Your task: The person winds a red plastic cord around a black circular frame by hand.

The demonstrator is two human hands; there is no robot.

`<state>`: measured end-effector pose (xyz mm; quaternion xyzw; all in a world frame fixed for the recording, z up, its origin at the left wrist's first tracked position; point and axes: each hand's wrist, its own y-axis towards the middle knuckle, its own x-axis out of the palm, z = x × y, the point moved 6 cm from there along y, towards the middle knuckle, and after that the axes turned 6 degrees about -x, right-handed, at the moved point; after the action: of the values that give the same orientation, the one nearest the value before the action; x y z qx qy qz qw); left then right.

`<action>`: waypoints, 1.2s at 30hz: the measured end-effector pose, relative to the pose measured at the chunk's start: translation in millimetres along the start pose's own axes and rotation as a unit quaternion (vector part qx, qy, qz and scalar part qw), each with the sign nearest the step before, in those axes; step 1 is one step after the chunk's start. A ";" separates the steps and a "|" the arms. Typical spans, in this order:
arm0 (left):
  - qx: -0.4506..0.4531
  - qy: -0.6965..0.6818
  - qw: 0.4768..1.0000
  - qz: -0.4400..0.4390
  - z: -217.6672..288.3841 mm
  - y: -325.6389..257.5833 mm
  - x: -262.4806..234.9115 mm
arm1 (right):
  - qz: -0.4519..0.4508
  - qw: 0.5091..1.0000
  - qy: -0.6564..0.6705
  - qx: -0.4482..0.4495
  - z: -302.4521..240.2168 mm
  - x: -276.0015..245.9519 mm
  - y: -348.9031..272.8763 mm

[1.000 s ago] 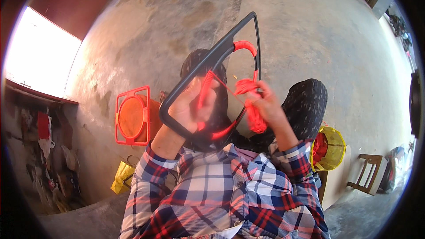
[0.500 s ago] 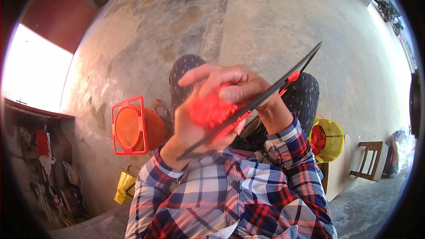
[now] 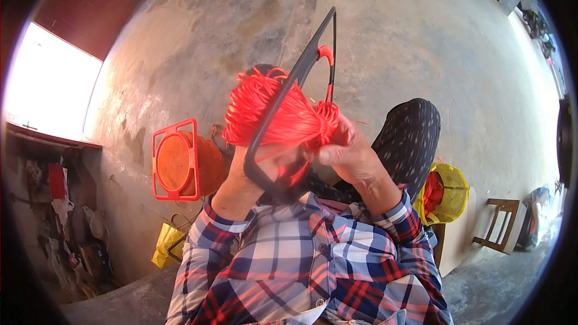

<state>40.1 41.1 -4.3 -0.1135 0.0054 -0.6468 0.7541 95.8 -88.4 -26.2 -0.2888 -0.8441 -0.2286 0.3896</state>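
Observation:
A thick bundle of shiny red cord (image 3: pixel 259 111) spreads through a black rectangular frame (image 3: pixel 279 108) held up in front of me. The frame is tilted, and more red shows wrapped on its far part. My left hand (image 3: pixel 274 157) holds the bundle from below, its fingers mostly hidden behind cord and frame. At the bundle's narrow, gathered right end, my right hand (image 3: pixel 351 153) is closed, thumb and fingers pinching the red strands.
An orange bucket-like container (image 3: pixel 208 165) with a red frame (image 3: pixel 194 156) stands on the left, a yellow bag (image 3: pixel 167 247) nearer me. On the right are a yellow basket (image 3: pixel 453 189) with red stuff inside and a wooden stool (image 3: pixel 504 225). Concrete floor (image 3: pixel 385 36) spreads ahead.
The black frame has swung more upright and its far end has moved left. My right hand has moved down from above the cord to its right end, and the bundle shows more fully.

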 end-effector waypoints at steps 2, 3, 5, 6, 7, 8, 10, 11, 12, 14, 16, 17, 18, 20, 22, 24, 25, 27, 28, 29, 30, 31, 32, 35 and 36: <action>-0.055 -0.252 0.966 -0.026 -5.9 3.1 5.6 | 0.045 0.999 -0.004 0.010 4.1 -3.6 1.7; -0.068 -0.260 0.962 -0.043 -7.2 3.2 6.3 | 0.086 0.996 -0.004 -0.038 -2.9 -3.2 -1.0; -0.099 -0.309 0.942 -0.086 -7.5 5.9 9.9 | 0.126 0.988 -0.003 -0.085 -15.9 0.0 -0.8; -0.098 -0.308 0.942 -0.084 -5.3 5.0 12.3 | 0.131 0.980 0.012 -0.149 -32.2 2.2 3.6; -0.060 -0.272 0.958 -0.062 -1.9 6.2 13.7 | 0.141 0.966 0.026 -0.217 -45.6 -3.2 5.0; -0.021 -0.236 0.971 -0.040 6.9 4.1 14.9 | 0.094 0.969 0.093 -0.210 -53.5 -16.8 4.6; -0.025 -0.180 0.982 -0.045 16.0 2.3 14.9 | 0.107 0.955 0.073 -0.266 -87.2 -36.0 3.3; -0.020 -0.218 0.974 -0.062 13.5 4.0 11.8 | 0.066 0.948 0.147 -0.274 -95.3 -43.4 4.5; -0.015 -0.255 0.963 -0.080 10.5 5.5 8.7 | 0.026 0.934 0.220 -0.281 -101.4 -50.6 5.4; -0.001 -0.230 0.971 -0.065 10.3 3.7 2.2 | 0.033 0.949 0.175 -0.258 -97.8 -58.5 3.1; -0.014 -0.206 0.978 -0.040 11.5 3.6 1.5 | 0.011 0.967 0.138 -0.213 -78.9 -52.9 3.5; -0.018 -0.204 0.978 -0.040 11.5 3.7 2.2 | 0.070 0.976 0.063 -0.197 -61.6 -54.2 -0.6; -0.022 -0.199 0.979 -0.035 11.1 4.0 2.4 | 0.129 0.975 -0.011 -0.178 -45.1 -53.8 -4.8; -0.034 -0.190 0.980 -0.037 9.2 6.9 5.4 | 0.128 0.967 -0.120 -0.183 -37.7 -19.2 -0.5; -0.020 -0.182 0.982 -0.047 9.7 6.9 7.2 | 0.124 0.966 -0.163 -0.158 -31.0 -8.2 8.4; -0.023 -0.174 0.983 -0.051 8.3 6.5 10.8 | 0.120 0.961 -0.208 -0.133 -28.4 0.6 14.9; -0.021 -0.171 0.984 -0.054 8.9 6.7 12.4 | 0.131 0.969 -0.173 -0.119 -28.4 4.4 17.1; -0.022 -0.166 0.984 -0.064 11.6 7.9 14.9 | 0.147 0.973 -0.141 -0.110 -26.6 5.3 19.2; -0.020 -0.165 0.984 -0.068 12.9 7.7 16.2 | 0.148 0.973 -0.139 -0.110 -25.8 4.4 19.7; -0.021 -0.164 0.984 -0.068 13.4 7.8 16.9 | 0.149 0.970 -0.156 -0.115 -25.6 3.4 20.3; -0.025 -0.169 0.983 -0.061 13.1 8.0 16.9 | 0.150 0.966 -0.174 -0.118 -25.9 2.3 21.0; -0.031 -0.175 0.983 -0.055 11.9 8.2 16.7 | 0.152 0.966 -0.173 -0.119 -25.4 0.1 21.9; -0.032 -0.175 0.983 -0.055 12.4 8.0 18.2 | 0.148 0.963 -0.178 -0.137 -27.9 -1.6 23.1; -0.033 -0.173 0.983 -0.045 14.1 7.0 20.0 | 0.146 0.965 -0.162 -0.147 -34.4 -10.3 26.5; -0.029 -0.174 0.983 -0.047 14.1 6.6 19.9 | 0.148 0.969 -0.140 -0.137 -34.3 -12.8 27.0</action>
<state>52.0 24.9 11.0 -0.2466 -0.1126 -0.6516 0.7085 138.5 -93.6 -11.6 -0.4903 -0.7987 -0.2395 0.2535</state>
